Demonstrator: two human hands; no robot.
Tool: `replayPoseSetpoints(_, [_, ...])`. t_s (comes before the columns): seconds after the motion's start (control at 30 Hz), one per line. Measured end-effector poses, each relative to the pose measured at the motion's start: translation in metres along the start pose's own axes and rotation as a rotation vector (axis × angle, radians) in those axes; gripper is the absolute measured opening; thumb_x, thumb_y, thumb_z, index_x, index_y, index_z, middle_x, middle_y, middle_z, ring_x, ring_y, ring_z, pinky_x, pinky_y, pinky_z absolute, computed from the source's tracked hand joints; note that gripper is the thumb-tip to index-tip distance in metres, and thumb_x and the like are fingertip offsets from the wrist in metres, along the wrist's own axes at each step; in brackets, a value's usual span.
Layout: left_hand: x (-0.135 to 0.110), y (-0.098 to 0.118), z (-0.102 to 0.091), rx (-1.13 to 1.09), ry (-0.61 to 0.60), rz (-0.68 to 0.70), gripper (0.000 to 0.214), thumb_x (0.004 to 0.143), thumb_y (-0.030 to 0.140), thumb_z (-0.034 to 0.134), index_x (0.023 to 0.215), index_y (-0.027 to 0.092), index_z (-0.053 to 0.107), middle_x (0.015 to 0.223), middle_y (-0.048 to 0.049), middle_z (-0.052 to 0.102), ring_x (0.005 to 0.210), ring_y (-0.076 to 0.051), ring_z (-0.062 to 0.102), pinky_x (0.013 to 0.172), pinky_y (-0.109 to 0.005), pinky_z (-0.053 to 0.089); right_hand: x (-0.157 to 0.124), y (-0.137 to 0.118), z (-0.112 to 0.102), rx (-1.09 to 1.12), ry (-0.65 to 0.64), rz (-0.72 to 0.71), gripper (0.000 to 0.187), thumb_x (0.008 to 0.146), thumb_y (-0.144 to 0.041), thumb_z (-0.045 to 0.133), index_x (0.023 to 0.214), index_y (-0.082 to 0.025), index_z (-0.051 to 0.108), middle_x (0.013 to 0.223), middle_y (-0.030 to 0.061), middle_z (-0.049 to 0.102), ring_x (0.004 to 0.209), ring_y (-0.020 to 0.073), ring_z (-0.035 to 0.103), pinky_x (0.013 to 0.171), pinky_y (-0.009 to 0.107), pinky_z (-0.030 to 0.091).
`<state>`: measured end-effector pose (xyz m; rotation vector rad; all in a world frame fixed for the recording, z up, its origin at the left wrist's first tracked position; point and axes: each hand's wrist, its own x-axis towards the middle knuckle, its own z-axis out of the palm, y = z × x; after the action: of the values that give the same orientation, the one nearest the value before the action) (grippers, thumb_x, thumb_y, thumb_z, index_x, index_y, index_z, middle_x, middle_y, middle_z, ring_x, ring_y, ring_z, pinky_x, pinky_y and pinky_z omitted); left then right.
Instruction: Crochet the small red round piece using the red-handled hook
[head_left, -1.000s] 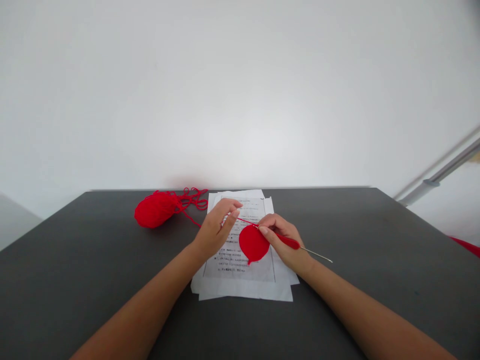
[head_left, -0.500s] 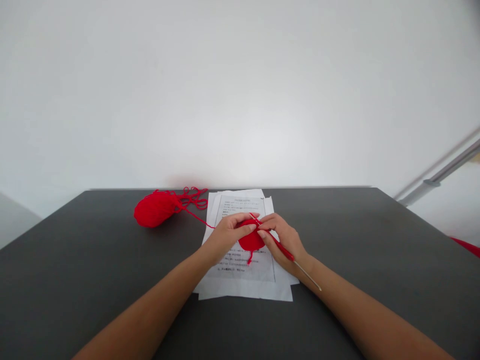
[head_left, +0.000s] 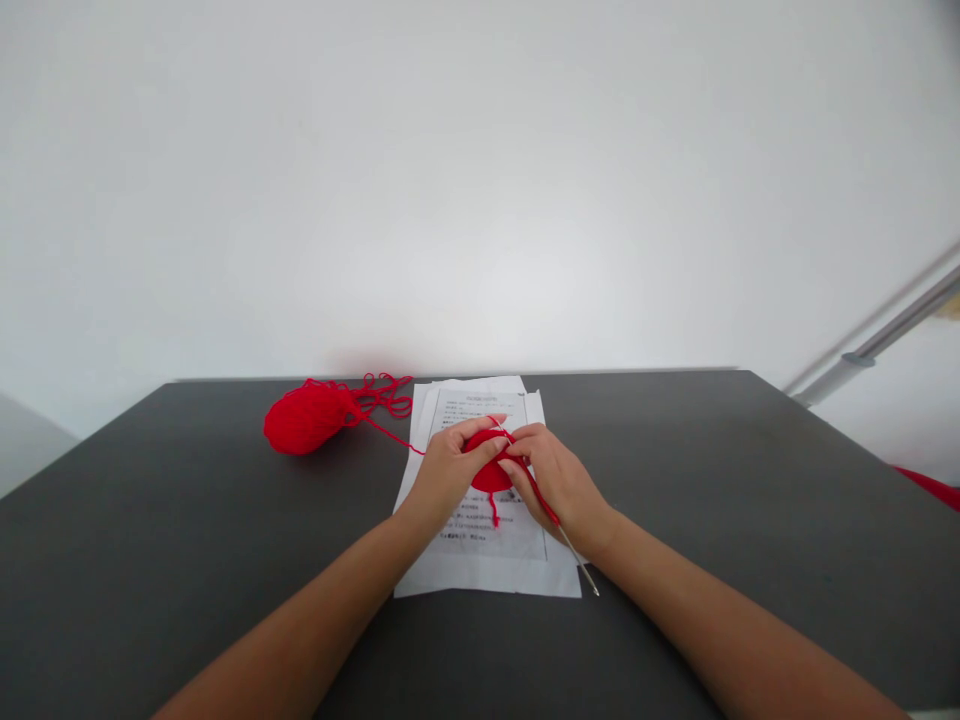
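My left hand (head_left: 448, 470) pinches a small round red crochet piece (head_left: 487, 474) over a stack of printed paper sheets (head_left: 486, 560). My right hand (head_left: 559, 482) is closed around a crochet hook (head_left: 571, 548) with a red handle; its metal end sticks out toward me past my wrist. The hook's tip is at the top edge of the red piece, between my two hands. A strand of red yarn runs from the piece left to a red yarn ball (head_left: 304, 418) lying on the dark table (head_left: 150, 540).
Loose loops of red yarn (head_left: 384, 392) lie beside the ball near the table's far edge. A white wall rises behind the table. A metal rail (head_left: 877, 345) slants at the right, with a bit of something red (head_left: 926, 487) below it.
My left hand moved right from the paper and took hold of the red piece. My right hand swung the hook so its metal end now points toward me.
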<state>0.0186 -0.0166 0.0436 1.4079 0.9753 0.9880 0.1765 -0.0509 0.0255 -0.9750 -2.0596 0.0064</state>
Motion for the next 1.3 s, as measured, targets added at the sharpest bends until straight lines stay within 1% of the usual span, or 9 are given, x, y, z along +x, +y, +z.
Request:
replayPoseSetpoints(0.23, [0.005, 0.0, -0.008, 0.365, 0.009, 0.222, 0.031, 0.079, 0.023, 0.058, 0.108, 0.019, 0.068, 0.096, -0.0048, 0.069, 0.095, -0.021, 0.062, 0.088, -0.033, 0.046, 0.006, -0.008, -0.01, -0.054, -0.011, 0.083, 0.009, 0.092, -0.022, 0.046, 0.088, -0.02, 0.054, 0.092, 0.0082, 0.062, 0.086, 0.0202, 0.057, 0.074, 0.034, 0.049])
replayPoseSetpoints(0.37, [0.009, 0.0, -0.018, 0.471, -0.029, 0.26, 0.029, 0.08, 0.021, 0.057, 0.107, 0.019, 0.068, 0.093, -0.0047, 0.068, 0.092, -0.02, 0.062, 0.083, -0.032, 0.046, 0.008, -0.006, -0.015, 0.093, 0.007, 0.122, 0.01, 0.09, -0.022, 0.05, 0.087, -0.021, 0.06, 0.095, 0.0067, 0.065, 0.09, 0.0194, 0.058, 0.08, 0.034, 0.047])
replayPoseSetpoints(0.6, [0.013, 0.006, -0.031, 0.56, -0.079, 0.279, 0.024, 0.079, 0.02, 0.058, 0.098, 0.018, 0.071, 0.079, -0.0025, 0.066, 0.079, -0.017, 0.062, 0.074, -0.028, 0.047, 0.011, -0.005, -0.01, 0.48, 0.073, 0.587, 0.02, 0.085, -0.034, 0.057, 0.077, -0.018, 0.065, 0.068, 0.0027, 0.067, 0.065, 0.0163, 0.063, 0.06, 0.027, 0.049])
replayPoseSetpoints(0.67, [0.013, 0.007, -0.031, 0.558, -0.079, 0.27, 0.024, 0.079, 0.02, 0.058, 0.098, 0.019, 0.071, 0.08, -0.0025, 0.067, 0.08, -0.017, 0.062, 0.075, -0.029, 0.047, 0.011, -0.004, -0.012, 0.474, 0.064, 0.558, 0.019, 0.085, -0.034, 0.058, 0.078, -0.018, 0.066, 0.07, 0.0031, 0.068, 0.066, 0.0164, 0.064, 0.061, 0.027, 0.05])
replayPoseSetpoints(0.83, [0.014, 0.009, -0.033, 0.525, -0.087, 0.235, 0.024, 0.078, 0.023, 0.058, 0.097, 0.02, 0.072, 0.081, -0.0028, 0.067, 0.08, -0.018, 0.062, 0.073, -0.029, 0.047, 0.01, -0.003, -0.021, 0.338, -0.034, 0.217, 0.01, 0.085, -0.025, 0.059, 0.088, -0.022, 0.068, 0.091, 0.0049, 0.071, 0.084, 0.0175, 0.065, 0.076, 0.03, 0.051])
replayPoseSetpoints(1.03, [0.014, 0.012, -0.036, 0.489, -0.125, 0.216, 0.022, 0.076, 0.023, 0.061, 0.093, 0.02, 0.073, 0.077, -0.0023, 0.067, 0.079, -0.018, 0.062, 0.072, -0.028, 0.046, 0.013, -0.005, -0.016, 0.6, 0.061, 0.573, 0.018, 0.083, -0.034, 0.062, 0.077, -0.018, 0.067, 0.067, 0.0027, 0.069, 0.064, 0.0166, 0.066, 0.06, 0.028, 0.054])
replayPoseSetpoints(1.1, [0.015, 0.011, -0.037, 0.475, -0.139, 0.204, 0.022, 0.075, 0.022, 0.061, 0.093, 0.019, 0.073, 0.078, -0.0027, 0.068, 0.079, -0.018, 0.062, 0.072, -0.028, 0.046, 0.013, -0.005, -0.016, 0.651, 0.06, 0.611, 0.02, 0.083, -0.036, 0.061, 0.077, -0.017, 0.066, 0.066, 0.0028, 0.068, 0.063, 0.0169, 0.066, 0.059, 0.029, 0.055])
replayPoseSetpoints(1.17, [0.016, 0.009, -0.038, 0.46, -0.157, 0.187, 0.021, 0.075, 0.022, 0.061, 0.092, 0.019, 0.073, 0.081, -0.0032, 0.069, 0.079, -0.018, 0.062, 0.072, -0.027, 0.046, 0.014, -0.004, -0.019, 0.564, 0.015, 0.509, 0.018, 0.085, -0.033, 0.06, 0.079, -0.018, 0.066, 0.071, 0.0039, 0.07, 0.067, 0.0174, 0.067, 0.063, 0.029, 0.055])
replayPoseSetpoints(1.3, [0.018, 0.005, -0.04, 0.422, -0.192, 0.152, 0.02, 0.074, 0.024, 0.063, 0.09, 0.019, 0.074, 0.085, -0.0038, 0.07, 0.08, -0.018, 0.063, 0.072, -0.027, 0.046, 0.013, -0.001, -0.027, 0.305, -0.147, 0.119, 0.011, 0.086, -0.025, 0.057, 0.09, -0.02, 0.067, 0.09, 0.0068, 0.071, 0.083, 0.0186, 0.066, 0.074, 0.031, 0.052])
